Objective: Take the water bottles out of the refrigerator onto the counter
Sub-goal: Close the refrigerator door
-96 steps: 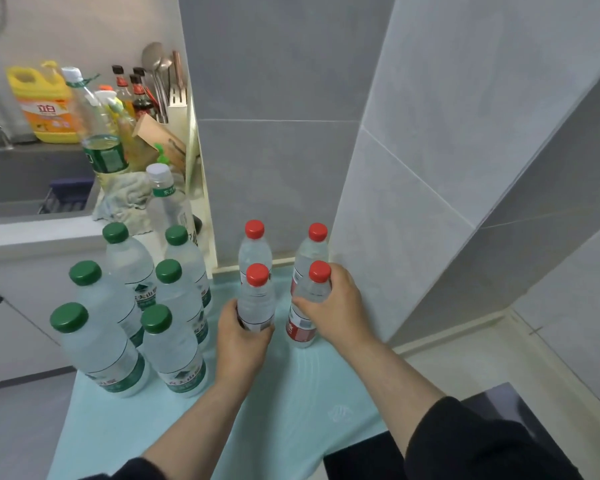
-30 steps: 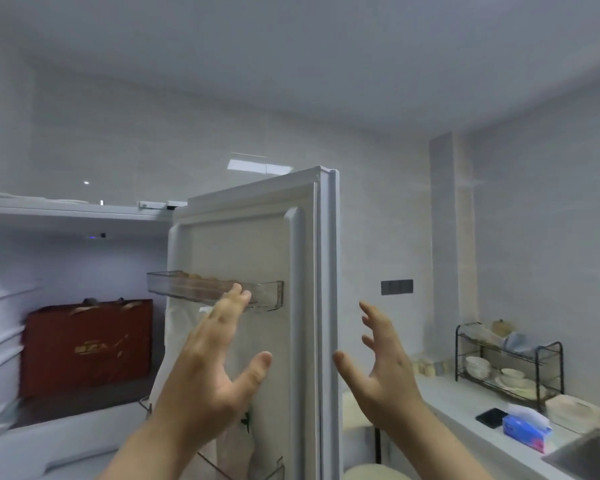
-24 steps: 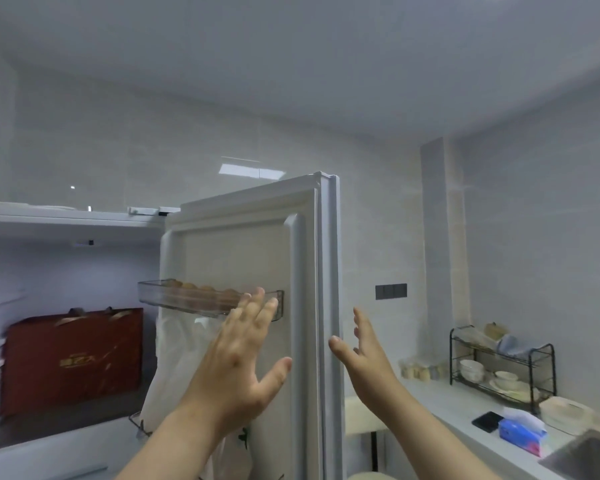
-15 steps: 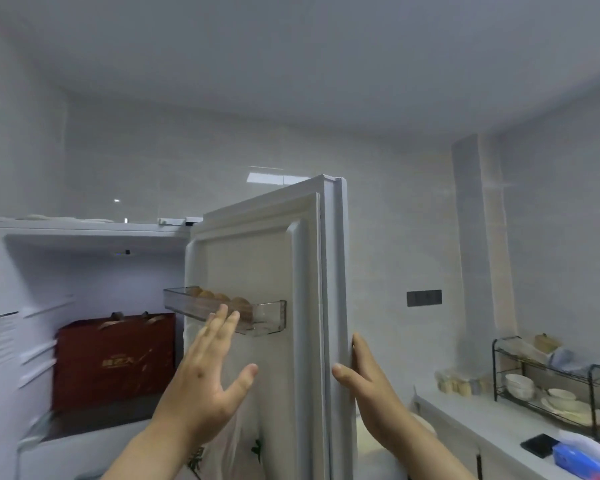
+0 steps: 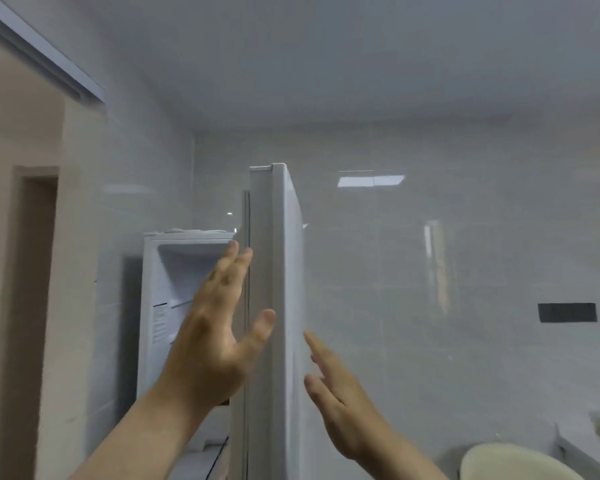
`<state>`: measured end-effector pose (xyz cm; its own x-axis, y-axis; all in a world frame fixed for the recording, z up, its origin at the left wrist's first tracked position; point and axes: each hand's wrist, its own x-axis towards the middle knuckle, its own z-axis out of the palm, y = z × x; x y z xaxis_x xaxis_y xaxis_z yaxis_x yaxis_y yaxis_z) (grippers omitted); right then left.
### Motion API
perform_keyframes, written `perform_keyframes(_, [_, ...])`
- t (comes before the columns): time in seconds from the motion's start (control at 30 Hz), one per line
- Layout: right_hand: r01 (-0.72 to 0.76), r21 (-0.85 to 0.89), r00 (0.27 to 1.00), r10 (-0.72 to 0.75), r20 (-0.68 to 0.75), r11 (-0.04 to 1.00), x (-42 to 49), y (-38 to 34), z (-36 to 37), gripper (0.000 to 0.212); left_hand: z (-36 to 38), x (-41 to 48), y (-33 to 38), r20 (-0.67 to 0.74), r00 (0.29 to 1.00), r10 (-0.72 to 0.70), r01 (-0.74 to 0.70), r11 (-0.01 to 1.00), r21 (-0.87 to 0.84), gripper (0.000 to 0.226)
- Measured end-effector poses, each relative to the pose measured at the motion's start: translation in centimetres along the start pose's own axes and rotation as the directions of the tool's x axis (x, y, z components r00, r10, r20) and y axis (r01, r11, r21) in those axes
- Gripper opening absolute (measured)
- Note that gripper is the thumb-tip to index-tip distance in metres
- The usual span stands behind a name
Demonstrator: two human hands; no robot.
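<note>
None of the water bottles shows in the open refrigerator (image 5: 179, 268) beyond the left hand (image 5: 215, 341), spread flat and empty beside the inner face of the door (image 5: 286, 271), with the right hand (image 5: 340, 410) equally open just outside it, likely to swing it.

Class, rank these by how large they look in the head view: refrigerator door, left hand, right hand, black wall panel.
1. refrigerator door.
2. left hand and right hand: similar, nearness makes ranking unsure.
3. black wall panel, smallest.
</note>
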<state>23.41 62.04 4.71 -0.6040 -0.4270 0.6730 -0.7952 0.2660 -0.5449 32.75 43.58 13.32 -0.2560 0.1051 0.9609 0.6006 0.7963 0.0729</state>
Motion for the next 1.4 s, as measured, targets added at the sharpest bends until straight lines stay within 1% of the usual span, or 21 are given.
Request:
perform_keyframes(0.07, [0.086,-0.097,0.995,-0.081,0.057,0.992,2.0,-0.5,2.6,0.051,-0.5,-0.1,-0.6,0.011,0.999,-0.041,0.040,0.997,0.071,0.070])
perform_keyframes(0.13, [0.145,-0.145,0.987,-0.132,0.094,0.979,3.9,-1.0,5.0,0.052,-0.8,-0.6,-1.9,0.017,0.997,-0.077,0.072,0.982,0.177,0.077])
perform_keyframes(0.23, [0.209,-0.237,0.976,-0.189,0.106,0.949,6.3,-0.9,7.9,0.060,-1.3,-1.6,-4.4,0.037,0.994,-0.101,0.081,0.929,0.360,0.090])
perform_keyframes(0.33, [0.267,-0.371,0.964,-0.248,0.097,0.890,9.3,0.0,10.4,0.069,-2.5,-2.0,-8.3,0.009,0.981,-0.195,0.171,0.884,0.434,0.093])
perform_keyframes(0.4, [0.266,-0.464,0.963,-0.252,0.094,0.845,12.0,1.1,11.9,0.073,-3.3,-2.1,-11.4,-0.005,0.975,-0.223,0.195,0.841,0.504,0.094])
perform_keyframes(0.47, [0.234,-0.546,0.971,-0.219,0.093,0.805,14.7,2.6,13.2,0.081,-3.8,-2.4,-14.5,-0.004,0.974,-0.225,0.190,0.811,0.554,0.095])
perform_keyframes(0.57, [0.218,-0.610,0.974,-0.213,0.082,0.762,18.1,4.7,15.4,0.084,-4.1,-2.6,-19.6,-0.009,0.972,-0.235,0.192,0.772,0.606,0.097])
perform_keyframes(0.7, [0.212,-0.660,0.964,-0.266,0.019,0.720,22.2,6.8,20.0,0.085,-4.6,-2.2,-27.2,-0.030,0.959,-0.281,0.233,0.726,0.647,0.106])
perform_keyframes(0.8, [0.201,-0.700,0.954,-0.299,-0.019,0.685,25.0,7.8,22.1,0.088,-4.4,-1.9,-32.4,-0.010,0.940,-0.341,0.254,0.680,0.687,0.115])
perform_keyframes(0.87, [0.177,-0.730,0.955,-0.293,-0.033,0.660,26.7,8.4,23.0,0.090,-4.0,-1.8,-35.6,0.011,0.926,-0.378,0.266,0.671,0.692,0.122])
perform_keyframes(1.03, [0.135,-0.784,0.965,-0.260,-0.035,0.607,29.8,10.4,24.5,0.092,-2.7,-1.3,-41.4,0.029,0.927,-0.375,0.264,0.704,0.660,0.131])
perform_keyframes(1.17, [0.125,-0.810,0.965,-0.261,-0.037,0.573,31.1,11.6,25.4,0.093,-1.1,-1.3,-44.8,0.029,0.942,-0.335,0.237,0.725,0.646,0.129])
perform_keyframes(1.3, [0.070,-0.826,0.964,-0.250,-0.088,0.560,32.1,12.7,25.4,0.095,-0.3,-1.4,-47.9,0.057,0.952,-0.301,0.194,0.737,0.647,0.127])
perform_keyframes(1.4, [0.045,-0.845,0.971,-0.223,-0.089,0.533,33.0,13.5,25.0,0.095,0.5,-1.1,-49.9,0.083,0.948,-0.308,0.188,0.750,0.634,0.127])
